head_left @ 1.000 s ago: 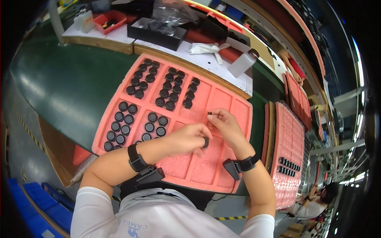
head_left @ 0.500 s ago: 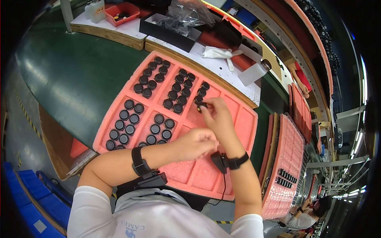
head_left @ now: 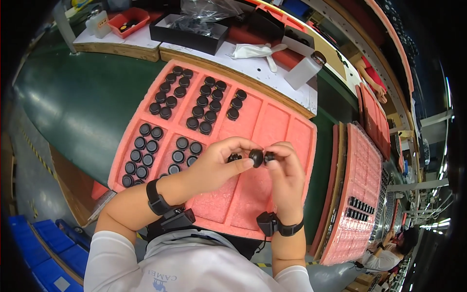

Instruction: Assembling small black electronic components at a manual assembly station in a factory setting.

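And here's the outfit: a white T-shirt (head_left: pixel 204 265), pale and softly creased, bunching into folds at the hem, and look, there's a blue print (head_left: pixel 158 283) on the chest, a little figure with a line of lettering, upside down from this angle! Short sleeves, both white, the left sleeve (head_left: pixel 109 253) and the right sleeve (head_left: pixel 294 279) leaving the forearms bare. Now to the wrists: a wide black left strap (head_left: pixel 154 197) with a chunky, angular black left box (head_left: pixel 177 219) beside it, and over on the other side a black right strap (head_left: pixel 291 228) with its own wedge-like right box (head_left: pixel 266 224), a thin black cable (head_left: pixel 263 244) trailing below. Left fingers (head_left: pixel 237 142) bare, right fingers (head_left: pixel 292 160) bare too
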The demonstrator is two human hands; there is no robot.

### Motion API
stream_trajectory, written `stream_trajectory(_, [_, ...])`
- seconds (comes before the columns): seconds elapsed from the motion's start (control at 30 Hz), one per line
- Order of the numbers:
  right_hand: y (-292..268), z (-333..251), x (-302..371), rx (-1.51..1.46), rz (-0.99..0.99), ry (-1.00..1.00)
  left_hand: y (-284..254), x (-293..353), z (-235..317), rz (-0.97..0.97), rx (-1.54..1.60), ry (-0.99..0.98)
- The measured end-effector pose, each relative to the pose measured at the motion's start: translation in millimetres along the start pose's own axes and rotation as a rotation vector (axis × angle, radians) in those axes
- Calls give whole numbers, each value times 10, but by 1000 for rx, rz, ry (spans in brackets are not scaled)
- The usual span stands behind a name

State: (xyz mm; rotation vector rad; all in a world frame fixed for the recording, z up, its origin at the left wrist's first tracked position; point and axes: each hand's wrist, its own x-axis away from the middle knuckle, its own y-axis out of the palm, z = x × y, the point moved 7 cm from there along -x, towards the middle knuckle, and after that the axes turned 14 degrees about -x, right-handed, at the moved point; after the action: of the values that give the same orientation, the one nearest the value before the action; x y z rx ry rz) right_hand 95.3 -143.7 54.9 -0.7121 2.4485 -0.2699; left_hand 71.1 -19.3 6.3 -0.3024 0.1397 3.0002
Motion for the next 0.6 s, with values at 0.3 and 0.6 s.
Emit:
stream_trajectory(0.3, [101, 307, 163, -1488, 103, 502, 94, 48, 31, -148, 263, -117])
stream_trajectory(0.6, [-42, 41, 171, -490, 156, 78, 48, 78, 220, -42, -345, 119])
